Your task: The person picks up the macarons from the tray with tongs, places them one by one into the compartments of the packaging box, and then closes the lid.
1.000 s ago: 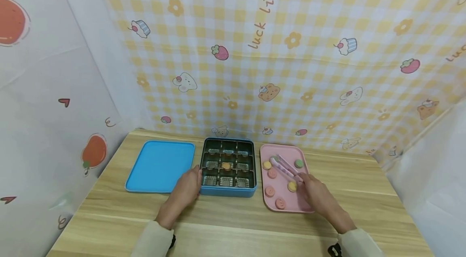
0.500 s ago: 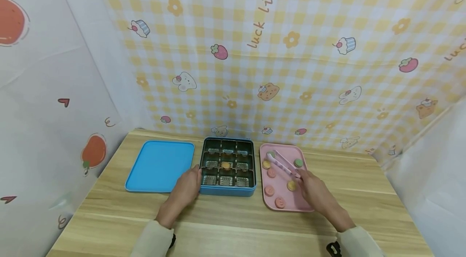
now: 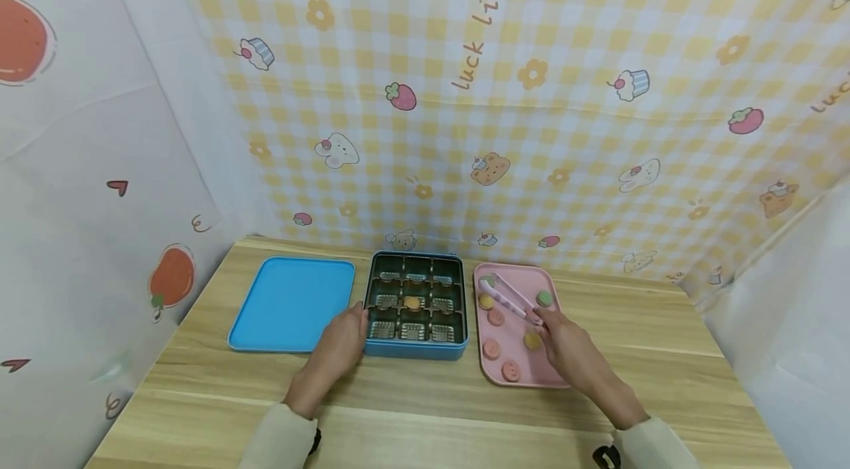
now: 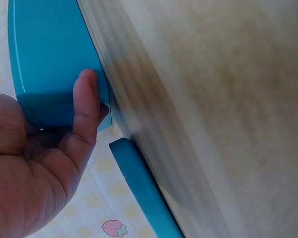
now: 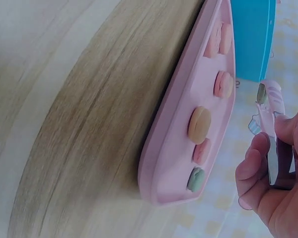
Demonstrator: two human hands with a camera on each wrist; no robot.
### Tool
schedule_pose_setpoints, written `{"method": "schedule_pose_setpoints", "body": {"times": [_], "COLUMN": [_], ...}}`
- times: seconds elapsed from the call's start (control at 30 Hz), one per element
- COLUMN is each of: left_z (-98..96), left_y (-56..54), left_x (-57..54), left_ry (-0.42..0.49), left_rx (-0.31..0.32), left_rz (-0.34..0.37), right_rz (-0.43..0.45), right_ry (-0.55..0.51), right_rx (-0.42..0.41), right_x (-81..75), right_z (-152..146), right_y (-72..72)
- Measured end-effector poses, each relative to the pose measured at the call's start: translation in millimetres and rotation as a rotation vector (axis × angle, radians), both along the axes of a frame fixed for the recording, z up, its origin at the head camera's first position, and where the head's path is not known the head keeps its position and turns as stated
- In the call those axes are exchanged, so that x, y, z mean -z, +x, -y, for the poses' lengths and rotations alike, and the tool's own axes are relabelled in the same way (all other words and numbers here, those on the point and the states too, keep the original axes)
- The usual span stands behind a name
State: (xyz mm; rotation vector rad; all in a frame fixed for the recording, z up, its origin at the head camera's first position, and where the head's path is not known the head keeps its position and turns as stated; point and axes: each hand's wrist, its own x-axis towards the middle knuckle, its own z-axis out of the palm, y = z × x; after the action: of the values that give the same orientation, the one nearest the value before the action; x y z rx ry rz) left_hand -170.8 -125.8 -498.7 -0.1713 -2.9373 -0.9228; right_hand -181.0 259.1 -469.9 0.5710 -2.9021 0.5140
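Observation:
My right hand [image 3: 567, 347] grips a pair of tongs [image 3: 508, 301] over the pink tray. Between the tong tips is a green macaron [image 5: 261, 93], raised above the tray in the right wrist view. My left hand [image 3: 343, 340] holds the front left corner of a blue tin [image 3: 415, 349], one finger lying along its outer wall in the left wrist view [image 4: 86, 106]. Inside the tin is a dark insert divided into compartments; an orange-yellow macaron [image 3: 412, 302] sits in the centre one.
On the pink tray [image 3: 524, 373] lie several pink macarons [image 3: 510, 370], yellow ones [image 3: 533, 340] and another green macaron [image 3: 544, 299]. Left of the tin lies a blue lid [image 3: 295, 303]. A checked cloth [image 3: 425, 122] hangs behind the wooden table [image 3: 425, 410].
The tongs and the green macaron between their tips have shifted left and slightly away from me, along with my right hand. My left hand stays at the tin.

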Motion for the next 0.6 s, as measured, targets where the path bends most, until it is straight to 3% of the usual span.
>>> {"method": "schedule_pose_setpoints", "body": {"times": [0.6], "left_z": [-0.1], "left_y": [1.6], "left_x": [-1.7], "left_ry": [0.011], "left_rx": [0.001], "left_rz": [0.029], "right_rz": [-0.038], "right_ry": [-0.053], "right_rx": [-0.077], "right_x": [-2.0], "right_z": [21], "right_y": [2.4]}}
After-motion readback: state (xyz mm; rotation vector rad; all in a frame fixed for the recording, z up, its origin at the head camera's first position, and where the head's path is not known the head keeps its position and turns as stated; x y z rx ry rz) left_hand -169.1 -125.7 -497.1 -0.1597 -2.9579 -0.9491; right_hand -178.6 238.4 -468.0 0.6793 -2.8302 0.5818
